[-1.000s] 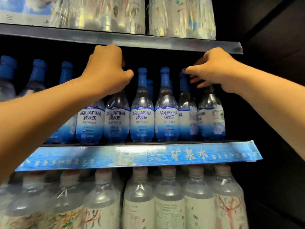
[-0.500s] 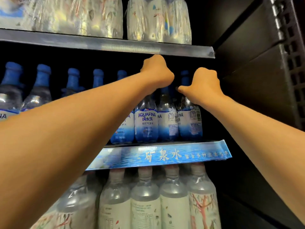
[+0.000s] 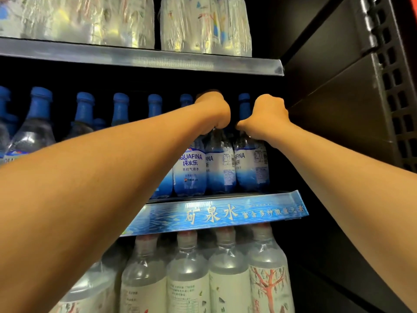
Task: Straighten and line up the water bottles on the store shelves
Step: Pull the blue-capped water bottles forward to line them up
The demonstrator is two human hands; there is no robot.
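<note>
Everything's placed off the blue shelf strip (image 3: 216,214), going left to right. Above its left end, a row of blue-capped bottles (image 3: 36,129) is lined up, labels mostly cut off by the left forearm. Above the strip's middle, the front Aquafina bottle (image 3: 190,170) can be read fine: "AQUAFINA", "纯水乐", and smaller "苏打气泡水". Next over, the left hand (image 3: 214,112) is curled around the neck of the second bottle (image 3: 220,168), whose label is turned so only "NA" and a barcode panel are shown. Above the strip's right end, the right hand (image 3: 267,116) is wrapped around the neck of the end bottle (image 3: 250,168), label also twisted off-front.

These look full, so probably fairly heavy for thin PET. The bodies would likely dent if squeezed, and the film labels look slick. The stiff neck under the cap is probably the best spot for twisting.

The strip itself reads "矿泉水". Below it, white-labelled bottles (image 3: 269,283) with a red tree drawing are shelved.
</note>
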